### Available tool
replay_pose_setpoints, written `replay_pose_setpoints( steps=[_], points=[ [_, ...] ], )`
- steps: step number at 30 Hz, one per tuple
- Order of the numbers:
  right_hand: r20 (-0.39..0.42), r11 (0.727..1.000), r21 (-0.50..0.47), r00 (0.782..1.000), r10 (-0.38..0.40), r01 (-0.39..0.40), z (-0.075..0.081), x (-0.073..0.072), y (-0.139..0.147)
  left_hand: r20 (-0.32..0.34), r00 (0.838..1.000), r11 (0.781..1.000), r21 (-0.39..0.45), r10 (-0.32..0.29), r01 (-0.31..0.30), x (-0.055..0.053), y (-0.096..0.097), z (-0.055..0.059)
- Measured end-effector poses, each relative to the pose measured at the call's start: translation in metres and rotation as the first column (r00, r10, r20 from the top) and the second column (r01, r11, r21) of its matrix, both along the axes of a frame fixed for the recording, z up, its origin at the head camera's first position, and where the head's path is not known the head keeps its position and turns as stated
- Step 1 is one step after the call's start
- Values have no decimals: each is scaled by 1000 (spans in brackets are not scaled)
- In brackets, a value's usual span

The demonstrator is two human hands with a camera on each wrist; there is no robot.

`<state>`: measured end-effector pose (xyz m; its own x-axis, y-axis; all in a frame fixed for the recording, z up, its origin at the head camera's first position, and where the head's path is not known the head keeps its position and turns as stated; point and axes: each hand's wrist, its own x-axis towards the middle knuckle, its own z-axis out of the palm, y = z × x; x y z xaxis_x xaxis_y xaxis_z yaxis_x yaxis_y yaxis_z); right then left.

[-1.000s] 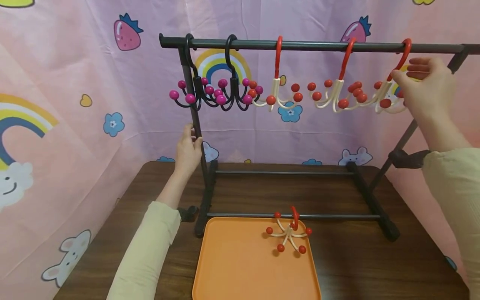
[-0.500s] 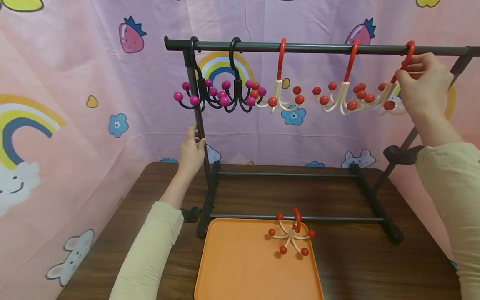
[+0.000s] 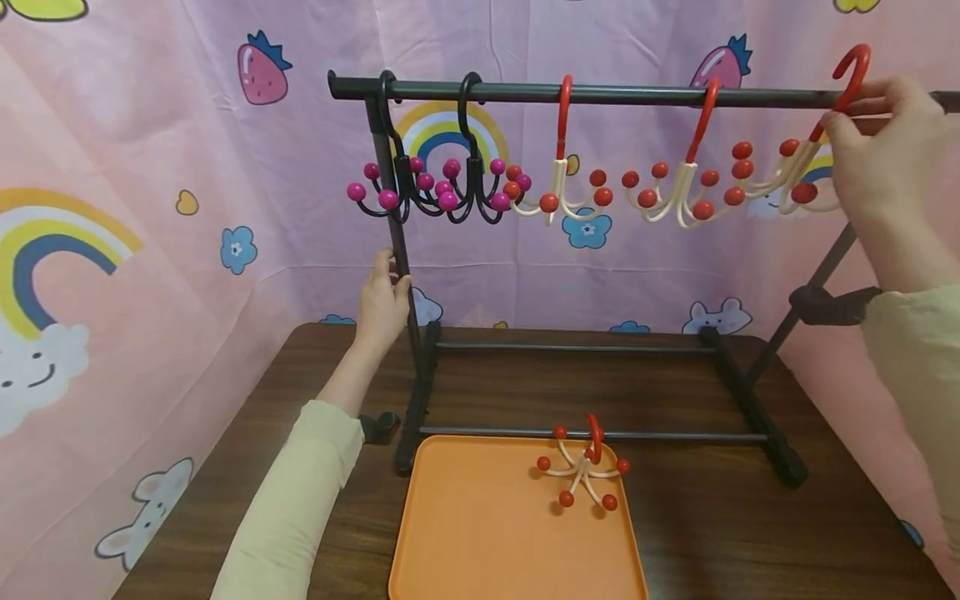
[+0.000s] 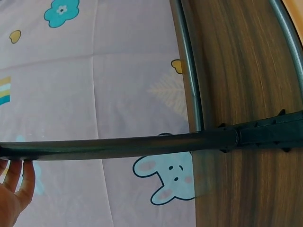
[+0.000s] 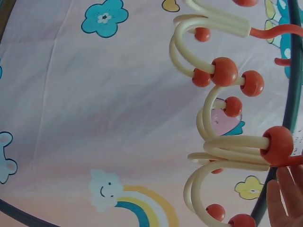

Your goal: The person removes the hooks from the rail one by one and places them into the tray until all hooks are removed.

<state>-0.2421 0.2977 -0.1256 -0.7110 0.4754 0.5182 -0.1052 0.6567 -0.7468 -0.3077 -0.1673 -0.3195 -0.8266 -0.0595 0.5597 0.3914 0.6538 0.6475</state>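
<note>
My right hand (image 3: pixel 888 158) pinches the red stem of a cream octopus hanger (image 3: pixel 797 171) with red ball tips. Its hook stands above the bar (image 3: pixel 637 94), and the hanger tilts. In the right wrist view my fingers (image 5: pixel 286 194) sit at its red stem. My left hand (image 3: pixel 384 304) holds the left post (image 3: pixel 399 242) of the black rack. The left wrist view shows fingertips (image 4: pixel 27 177) against that post. Two more red-and-cream hangers (image 3: pixel 561 179) and two black hangers (image 3: pixel 474 179) with magenta balls hang on the bar.
An orange tray (image 3: pixel 487 533) lies on the brown wooden table (image 3: pixel 750 533) before the rack. Another red-and-cream hanger (image 3: pixel 581 467) rests at its far right corner. The rack's lower rail (image 3: pixel 690 436) runs behind the tray, and a patterned cloth (image 3: pixel 300 183) hangs behind.
My right hand has raised the rightmost hanger's hook up off the bar and shifted it right. The neighbouring red-and-cream hanger now hangs apart from it. My left hand stays on the post.
</note>
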Motion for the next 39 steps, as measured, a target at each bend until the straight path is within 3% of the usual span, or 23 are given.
replay_pose_setpoints(
  steps=[7, 13, 18, 25, 30, 35, 39],
  points=[
    [-15, 1000, -5, 1000, -20, 19, -1, 18, 1, -5, 1000, 1000, -4, 4, -4, 1, 0, -1],
    [-19, 999, -39, 999, -36, 35, -13, 33, 4, -8, 1000, 1000, 2, 7, -7, 2, 1, -1],
    [-56, 996, -90, 998, -21, 16, -33, 39, 7, 0, 1000, 1000, 9, 2, -2, 2, 1, -2],
    [-121, 995, -91, 991, -62, 51, -68, 42, 4, 10, 1000, 1000, 6, -2, 2, 3, 1, -1],
    [-185, 997, -70, 982, -30, 17, -84, 44, -1, -11, 1000, 1000, 5, -2, 2, 3, 1, -1],
    [-136, 994, -105, 991, 9, -24, -103, 51, -11, -9, 1000, 1000, 10, -2, 2, 3, 1, -1],
    [-159, 994, -80, 985, 64, -77, -123, 55, -21, -3, 1000, 1000, 11, 0, 0, 2, 2, 0]
  ],
)
